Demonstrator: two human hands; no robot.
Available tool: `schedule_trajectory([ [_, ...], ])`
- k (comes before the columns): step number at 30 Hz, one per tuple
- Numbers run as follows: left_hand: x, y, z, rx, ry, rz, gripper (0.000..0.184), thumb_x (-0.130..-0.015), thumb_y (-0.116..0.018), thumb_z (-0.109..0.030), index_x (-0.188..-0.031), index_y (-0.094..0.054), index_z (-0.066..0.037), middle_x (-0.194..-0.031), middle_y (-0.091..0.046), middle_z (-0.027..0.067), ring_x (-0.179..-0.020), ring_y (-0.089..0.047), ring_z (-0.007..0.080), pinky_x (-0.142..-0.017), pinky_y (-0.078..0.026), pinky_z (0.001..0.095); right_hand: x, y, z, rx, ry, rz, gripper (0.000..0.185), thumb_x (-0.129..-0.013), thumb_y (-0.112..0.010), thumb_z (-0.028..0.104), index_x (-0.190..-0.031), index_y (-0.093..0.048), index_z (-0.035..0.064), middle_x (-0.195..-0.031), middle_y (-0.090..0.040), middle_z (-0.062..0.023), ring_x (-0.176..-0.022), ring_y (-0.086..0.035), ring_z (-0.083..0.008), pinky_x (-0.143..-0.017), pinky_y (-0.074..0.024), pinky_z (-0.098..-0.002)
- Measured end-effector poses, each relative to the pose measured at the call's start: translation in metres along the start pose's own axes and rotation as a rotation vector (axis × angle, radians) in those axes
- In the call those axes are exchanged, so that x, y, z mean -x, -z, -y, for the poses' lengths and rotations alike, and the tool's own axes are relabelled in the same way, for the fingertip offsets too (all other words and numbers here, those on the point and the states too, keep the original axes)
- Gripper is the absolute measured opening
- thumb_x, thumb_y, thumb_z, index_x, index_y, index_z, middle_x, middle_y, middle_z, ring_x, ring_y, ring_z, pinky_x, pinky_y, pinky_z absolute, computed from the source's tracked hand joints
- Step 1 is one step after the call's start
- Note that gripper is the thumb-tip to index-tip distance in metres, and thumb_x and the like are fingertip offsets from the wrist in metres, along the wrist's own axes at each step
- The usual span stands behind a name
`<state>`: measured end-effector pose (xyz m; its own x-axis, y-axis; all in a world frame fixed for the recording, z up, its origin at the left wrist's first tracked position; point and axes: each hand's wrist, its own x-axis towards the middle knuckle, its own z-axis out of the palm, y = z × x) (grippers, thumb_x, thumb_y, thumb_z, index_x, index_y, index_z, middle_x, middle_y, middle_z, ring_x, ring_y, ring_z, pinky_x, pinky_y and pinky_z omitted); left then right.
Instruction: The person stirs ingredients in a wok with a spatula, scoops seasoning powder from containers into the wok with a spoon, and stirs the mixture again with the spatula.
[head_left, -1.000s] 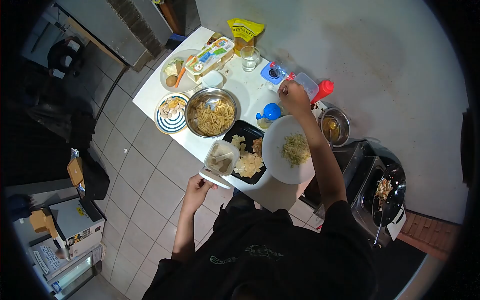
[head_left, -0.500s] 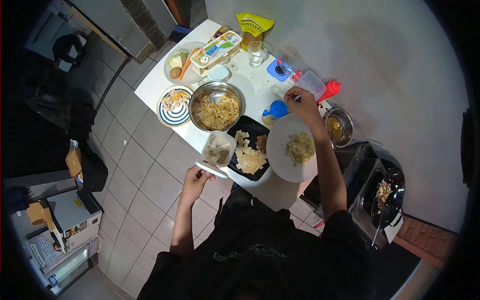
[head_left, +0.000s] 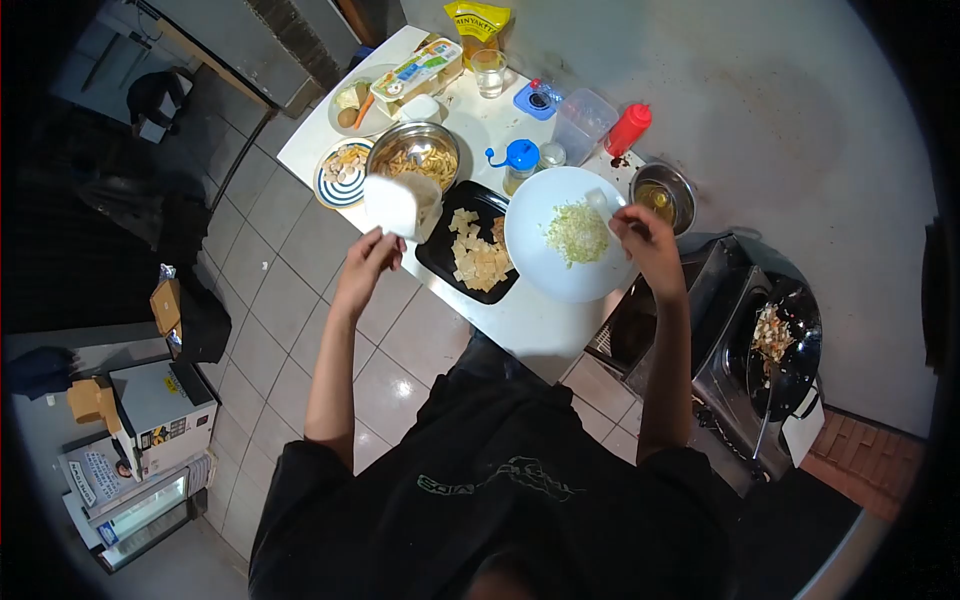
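My left hand (head_left: 369,262) pinches the edge of a white lid (head_left: 390,207), which stands tilted up against a clear square container (head_left: 426,205) at the table's front edge. In my right hand (head_left: 645,240) is a small white spoon (head_left: 598,203), held over the right side of a white plate (head_left: 540,275). Pale green shredded food (head_left: 577,233) lies on that plate. Between the container and the plate sits a black tray (head_left: 437,251) with flat, pale square pieces (head_left: 480,262).
Behind are a steel bowl (head_left: 455,150) of fries, a striped plate (head_left: 330,192), a blue-capped jar (head_left: 520,160), a clear tub (head_left: 583,125) and a red bottle (head_left: 629,128). A bowl of yellow liquid (head_left: 664,197) and a wok (head_left: 800,335) are right. A person (head_left: 155,100) is far left.
My right hand has moved from beside the clear tub down to the plate, carrying the spoon. My left hand has raised the lid to a steeper tilt.
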<state>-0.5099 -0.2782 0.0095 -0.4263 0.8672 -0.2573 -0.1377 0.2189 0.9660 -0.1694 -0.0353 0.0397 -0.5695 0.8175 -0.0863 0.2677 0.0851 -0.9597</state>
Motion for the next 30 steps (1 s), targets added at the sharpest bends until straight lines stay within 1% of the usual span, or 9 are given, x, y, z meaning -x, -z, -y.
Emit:
schedule_trajectory([
  [5, -0.027, -0.011, -0.023, 0.055, -0.030, 0.032, 0.030, -0.099, -0.052, -0.032, -0.086, -0.059, -0.006, -0.078, -0.054, -0.0017, -0.069, -0.047, 0.0076, -0.065, -0.037, 0.0213, 0.049, 0.008, -0.030, 0.002, -0.008, -0.056, 0.009, -0.087, -0.067, 0.011, -0.090, -0.064, 0.0029, -0.076, -0.059, 0.0029, -0.065, -0.050, -0.0038, -0.056, -0.0396, -0.0209],
  [8, -0.065, -0.014, -0.026, 0.100, -0.028, 0.050, 0.030, -0.099, -0.053, -0.034, -0.087, -0.059, -0.007, -0.080, -0.055, -0.0019, -0.069, -0.048, 0.0076, -0.065, -0.037, 0.0208, 0.067, 0.006, -0.029, -0.104, -0.139, -0.073, 0.010, -0.087, -0.067, 0.012, -0.089, -0.063, 0.0026, -0.075, -0.059, 0.0023, -0.063, -0.051, -0.0041, -0.056, -0.0397, -0.0209],
  [13, -0.179, -0.002, -0.004, 0.131, 0.049, 0.125, 0.023, -0.097, -0.055, -0.029, -0.096, -0.060, -0.007, -0.089, -0.060, 0.0005, -0.073, -0.053, 0.0097, -0.068, -0.043, 0.0229, 0.080, -0.018, -0.018, -0.177, -0.303, -0.222, 0.013, -0.087, -0.067, 0.014, -0.091, -0.063, 0.0019, -0.073, -0.059, 0.0007, -0.062, -0.052, -0.0045, -0.055, -0.0395, -0.0205],
  [19, -0.315, -0.028, 0.034, 0.129, 0.168, 0.276, 0.024, -0.095, -0.055, -0.026, -0.093, -0.063, -0.003, -0.082, -0.061, 0.0022, -0.066, -0.054, 0.0095, -0.061, -0.045, 0.0226, 0.055, -0.067, 0.004, -0.193, -0.308, -0.355, 0.011, -0.091, -0.064, 0.012, -0.094, -0.059, 0.0022, -0.074, -0.054, 0.0020, -0.062, -0.047, -0.0044, -0.055, -0.0367, -0.0204],
  [22, -0.353, -0.045, 0.055, 0.032, 0.240, 0.360, 0.026, -0.094, -0.055, -0.028, -0.099, -0.063, -0.004, -0.088, -0.063, 0.0024, -0.071, -0.055, 0.0099, -0.064, -0.045, 0.0239, 0.043, -0.091, 0.015, -0.301, -0.350, -0.463, 0.006, -0.091, -0.062, 0.005, -0.096, -0.058, 0.0027, -0.077, -0.056, 0.0020, -0.064, -0.048, -0.0045, -0.056, -0.0376, -0.0204],
  [25, -0.382, -0.062, 0.078, -0.082, 0.299, 0.449, 0.029, -0.094, -0.054, -0.028, -0.102, -0.064, -0.003, -0.091, -0.063, 0.0026, -0.072, -0.055, 0.0101, -0.064, -0.046, 0.0241, 0.038, -0.107, 0.029, -0.250, -0.373, -0.519, 0.005, -0.092, -0.062, 0.006, -0.095, -0.059, 0.0034, -0.079, -0.058, 0.0013, -0.064, -0.049, -0.0050, -0.057, -0.0385, -0.0207],
  [26, -0.389, -0.067, 0.089, -0.066, 0.289, 0.449, 0.028, -0.092, -0.055, -0.028, -0.096, -0.066, -0.003, -0.092, -0.066, 0.0047, -0.068, -0.058, 0.0120, -0.065, -0.050, 0.0248, 0.038, -0.110, 0.030, -0.248, -0.381, -0.523, 0.004, -0.092, -0.062, 0.005, -0.094, -0.059, 0.0032, -0.080, -0.059, 0.0007, -0.065, -0.050, -0.0056, -0.057, -0.0396, -0.0210],
  [29, -0.400, -0.066, 0.109, -0.125, 0.309, 0.595, 0.029, -0.091, -0.056, -0.027, -0.097, -0.066, -0.001, -0.093, -0.067, 0.0068, -0.073, -0.062, 0.0132, -0.067, -0.052, 0.0263, 0.037, -0.118, 0.030, -0.269, -0.372, -0.572, 0.003, -0.091, -0.063, 0.004, -0.092, -0.060, 0.0027, -0.078, -0.058, 0.0008, -0.066, -0.050, -0.0059, -0.057, -0.0406, -0.0216],
  [30, -0.401, -0.066, 0.106, -0.339, 0.279, 0.605, 0.036, -0.090, -0.058, -0.030, -0.100, -0.065, 0.003, -0.092, -0.069, 0.0122, -0.077, -0.068, 0.0227, -0.070, -0.055, 0.0336, 0.037, -0.120, 0.031, -0.267, -0.381, -0.577, 0.003, -0.091, -0.063, 0.004, -0.092, -0.060, 0.0027, -0.078, -0.058, 0.0008, -0.066, -0.050, -0.0059, -0.057, -0.0406, -0.0216],
])
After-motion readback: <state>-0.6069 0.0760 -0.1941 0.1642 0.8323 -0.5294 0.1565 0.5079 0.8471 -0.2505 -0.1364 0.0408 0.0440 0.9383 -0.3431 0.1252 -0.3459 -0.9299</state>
